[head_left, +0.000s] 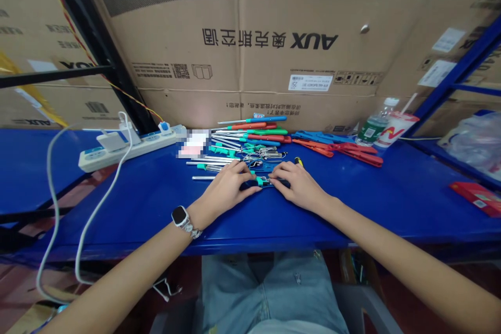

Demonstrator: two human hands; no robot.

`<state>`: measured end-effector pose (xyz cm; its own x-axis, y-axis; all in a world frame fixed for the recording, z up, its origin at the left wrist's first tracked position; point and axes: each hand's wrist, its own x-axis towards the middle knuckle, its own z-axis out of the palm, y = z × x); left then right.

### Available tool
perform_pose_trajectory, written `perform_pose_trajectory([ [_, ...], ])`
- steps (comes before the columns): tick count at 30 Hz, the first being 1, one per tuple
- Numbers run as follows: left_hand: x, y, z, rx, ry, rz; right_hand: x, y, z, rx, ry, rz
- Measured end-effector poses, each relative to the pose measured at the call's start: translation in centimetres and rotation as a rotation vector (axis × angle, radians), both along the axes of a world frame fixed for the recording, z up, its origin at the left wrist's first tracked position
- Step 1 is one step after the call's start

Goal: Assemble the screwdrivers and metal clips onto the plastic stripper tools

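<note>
Teal piece (259,181) is held in left hand (229,186), right hand (298,183) just beside

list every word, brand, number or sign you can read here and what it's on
"AUX", upside down, on the large brown cardboard panel at the back
"奥克斯空调", upside down, same panel
"谢谢您!", upside down, lower on it
"AUX", on brown cardboard at left
Too small or blurred: the panel's white paper label, the clear plastic bottle's green label, the small red box's white label
</note>
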<state>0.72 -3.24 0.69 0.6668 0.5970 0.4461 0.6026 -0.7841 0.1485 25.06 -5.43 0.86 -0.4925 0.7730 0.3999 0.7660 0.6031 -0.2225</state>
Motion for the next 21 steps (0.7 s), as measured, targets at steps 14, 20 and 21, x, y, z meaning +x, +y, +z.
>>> perform_pose_trajectory([
  [14, -1.3, 0.3, 0.4, 0.012, 0.018, 0.011, -0.1, 0.0, 0.3, -0.032, 0.016, -0.041],
  [20, -1.3, 0.5, 0.2, -0.006, -0.007, -0.028, -1.0, 0.0, 1.1, -0.003, -0.001, -0.06],
  [21, -1.3, 0.5, 0.0, -0.019, -0.02, -0.035, -1.3, 0.0, 1.1, -0.002, 0.003, -0.042],
])
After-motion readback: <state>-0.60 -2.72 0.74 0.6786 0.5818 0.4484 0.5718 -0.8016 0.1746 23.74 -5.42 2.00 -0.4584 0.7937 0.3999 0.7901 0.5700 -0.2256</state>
